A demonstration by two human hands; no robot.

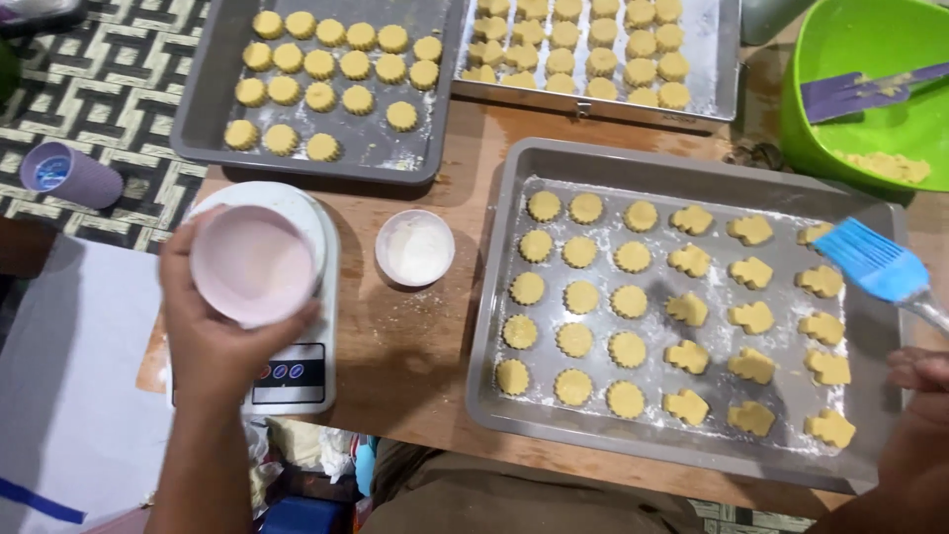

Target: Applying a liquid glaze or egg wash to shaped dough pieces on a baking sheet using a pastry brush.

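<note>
Left hand [213, 331] cupped round small pink bowl [254, 263], held over white kitchen scale [297, 371]. Floured grey metal tray [682, 163] on wooden table [415, 346]: fifteen round fluted dough cookies [580, 297], fourteen figure-shaped. Right hand [919, 396] gripping blue silicone brush [872, 259] above tray's right edge.

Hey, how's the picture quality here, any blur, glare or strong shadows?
Head view: mostly sharp and evenly lit; the blue brush in the right hand looks slightly soft; pale glare on the shiny metal tray at the top; the left hand and pink bowl cast soft shadows over the scale.
</note>
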